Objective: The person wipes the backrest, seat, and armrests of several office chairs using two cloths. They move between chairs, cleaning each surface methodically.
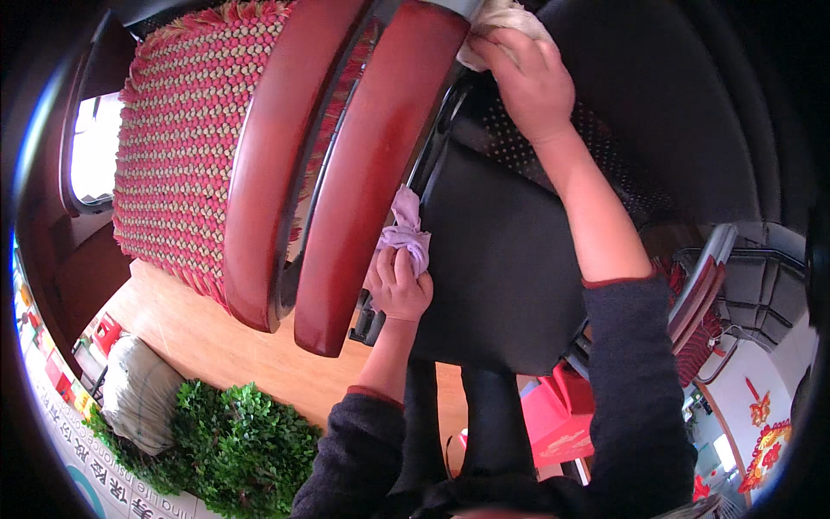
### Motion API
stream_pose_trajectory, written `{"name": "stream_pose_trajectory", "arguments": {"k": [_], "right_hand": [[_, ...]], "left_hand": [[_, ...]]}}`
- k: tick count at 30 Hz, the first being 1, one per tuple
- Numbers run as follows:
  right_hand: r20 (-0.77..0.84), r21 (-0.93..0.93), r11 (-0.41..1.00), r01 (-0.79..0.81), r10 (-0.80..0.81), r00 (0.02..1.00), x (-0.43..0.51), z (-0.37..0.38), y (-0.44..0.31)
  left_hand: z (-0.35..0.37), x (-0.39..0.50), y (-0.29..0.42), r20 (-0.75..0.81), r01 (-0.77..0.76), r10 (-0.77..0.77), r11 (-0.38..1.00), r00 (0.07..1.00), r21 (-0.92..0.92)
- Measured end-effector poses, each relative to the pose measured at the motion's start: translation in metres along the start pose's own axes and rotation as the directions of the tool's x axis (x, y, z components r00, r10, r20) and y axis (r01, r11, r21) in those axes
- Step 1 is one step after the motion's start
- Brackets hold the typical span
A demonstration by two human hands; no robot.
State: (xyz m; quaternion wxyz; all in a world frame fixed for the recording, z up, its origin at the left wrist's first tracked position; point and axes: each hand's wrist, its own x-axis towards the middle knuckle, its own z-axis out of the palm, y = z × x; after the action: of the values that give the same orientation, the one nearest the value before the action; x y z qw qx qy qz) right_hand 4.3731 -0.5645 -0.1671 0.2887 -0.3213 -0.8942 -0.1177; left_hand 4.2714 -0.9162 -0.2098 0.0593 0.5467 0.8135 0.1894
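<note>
My left hand (pixel 401 283) grips a bunched lilac cloth (pixel 408 237) beside the lower part of a glossy red-brown armrest (pixel 382 162). Part of the cloth sticks up above my fingers along the armrest's edge. Higher up, my right hand (pixel 535 87) presses a whitish cloth (pixel 512 19) near the armrest's far end, where a grey metal piece shows. Below my arms lies a smooth black seat pad (pixel 499 259), with a perforated black panel (pixel 493 130) behind it. A second red-brown armrest (pixel 279 162) runs alongside the first.
A red and beige woven seat cover (pixel 181 149) lies left of the armrests. Green artificial foliage (pixel 240 441) and a pale cloth-covered bundle (pixel 139 392) stand at lower left. A red box (pixel 561 418) is by my legs on the wooden floor (pixel 214 337). More chairs (pixel 700 298) stand right.
</note>
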Motion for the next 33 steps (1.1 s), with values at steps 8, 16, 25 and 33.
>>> {"name": "stream_pose_trajectory", "arguments": {"k": [8, 16, 25, 33], "right_hand": [[0.400, 0.368, 0.848, -0.382, 0.227, 0.888, -0.074, 0.031, -0.061], [0.317, 0.214, 0.742, -0.636, 0.563, 0.763, -0.114, -0.078, -0.024], [0.050, 0.085, 0.960, -0.266, 0.263, 0.964, -0.056, 0.009, -0.035], [0.313, 0.048, 0.964, -0.261, 0.234, 0.921, -0.157, -0.100, 0.066]], "left_hand": [[0.006, -0.007, -0.004, -0.026, -0.011, 0.011, 1.000, 1.000, -0.005], [0.004, -0.003, -0.001, -0.039, -0.024, 0.025, 0.999, 0.999, 0.024], [0.005, -0.004, -0.008, -0.045, -0.036, 0.039, 0.997, 0.998, 0.068], [0.006, 0.002, -0.010, -0.093, -0.094, 0.110, 0.982, 0.990, 0.166]]}}
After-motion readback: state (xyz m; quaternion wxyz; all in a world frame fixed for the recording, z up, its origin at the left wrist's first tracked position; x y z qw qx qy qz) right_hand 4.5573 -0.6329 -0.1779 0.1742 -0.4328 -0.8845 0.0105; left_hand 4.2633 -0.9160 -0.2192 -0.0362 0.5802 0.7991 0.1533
